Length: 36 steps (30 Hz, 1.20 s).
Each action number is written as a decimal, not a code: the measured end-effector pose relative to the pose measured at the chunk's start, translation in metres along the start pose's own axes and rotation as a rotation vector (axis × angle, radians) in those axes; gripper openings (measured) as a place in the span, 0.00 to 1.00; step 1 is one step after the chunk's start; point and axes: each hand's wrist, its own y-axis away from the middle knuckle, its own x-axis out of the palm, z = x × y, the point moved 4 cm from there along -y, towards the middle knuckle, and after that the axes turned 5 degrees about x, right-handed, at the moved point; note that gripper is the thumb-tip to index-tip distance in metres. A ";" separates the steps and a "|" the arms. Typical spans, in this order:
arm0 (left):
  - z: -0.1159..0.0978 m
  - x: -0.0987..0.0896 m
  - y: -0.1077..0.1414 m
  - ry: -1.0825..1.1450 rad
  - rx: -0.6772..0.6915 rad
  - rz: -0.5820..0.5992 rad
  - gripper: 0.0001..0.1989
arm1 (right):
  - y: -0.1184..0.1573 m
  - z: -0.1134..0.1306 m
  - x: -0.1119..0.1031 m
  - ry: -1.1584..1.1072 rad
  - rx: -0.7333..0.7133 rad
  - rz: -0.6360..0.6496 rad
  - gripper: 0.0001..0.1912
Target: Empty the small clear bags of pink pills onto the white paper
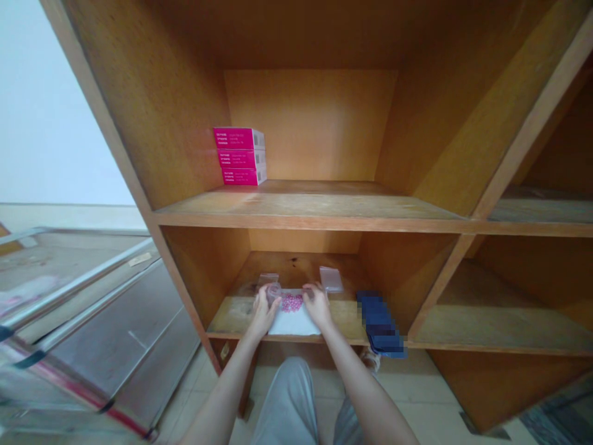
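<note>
On the lower shelf lies a white sheet (pixel 295 324) with a cluster of small pink beads (pixel 291 302) on its back part. My left hand (pixel 265 311), at the left edge of the sheet, is closed around a small clear round container (pixel 273 292). At the right edge of the beads is my right hand (pixel 317 303). Its fingers are curled together, and anything between them is too small to make out. A clear plastic packet (pixel 330 279) lies just behind my right hand. Another clear packet (pixel 268 279) lies behind the left one, partly covered.
Three stacked pink boxes (pixel 241 156) stand on the upper shelf (pixel 315 204), at its left. A dark blue item (pixel 380 324), partly pixelated, hangs over the lower shelf's front edge at right. A metal-framed glass case (pixel 152 309) stands left of the cabinet.
</note>
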 end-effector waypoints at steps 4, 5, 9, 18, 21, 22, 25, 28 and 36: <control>0.002 0.001 0.001 -0.010 -0.005 0.004 0.24 | -0.003 -0.003 0.002 -0.005 0.008 0.003 0.10; 0.003 0.001 0.001 -0.015 -0.006 0.004 0.24 | -0.003 -0.005 0.002 -0.013 0.013 -0.002 0.10; 0.005 0.003 0.002 -0.034 -0.012 0.024 0.25 | -0.002 -0.012 -0.001 -0.050 0.062 -0.046 0.10; 0.007 0.005 0.001 -0.089 -0.024 0.051 0.23 | -0.001 -0.020 0.003 0.004 0.072 0.041 0.10; 0.004 0.005 0.002 -0.114 -0.012 0.059 0.23 | -0.001 -0.020 0.004 0.037 0.063 0.056 0.09; 0.002 0.005 0.002 -0.121 -0.009 0.064 0.23 | -0.001 -0.019 0.005 0.042 0.061 0.058 0.09; -0.004 0.003 0.002 -0.149 0.001 0.082 0.23 | -0.001 -0.019 0.005 0.056 0.061 0.058 0.08; -0.012 0.001 0.003 -0.171 0.017 0.117 0.23 | -0.001 -0.019 0.005 0.072 0.067 0.043 0.07; -0.024 0.003 0.007 -0.222 0.066 0.204 0.23 | -0.001 -0.020 0.006 0.122 0.088 0.032 0.05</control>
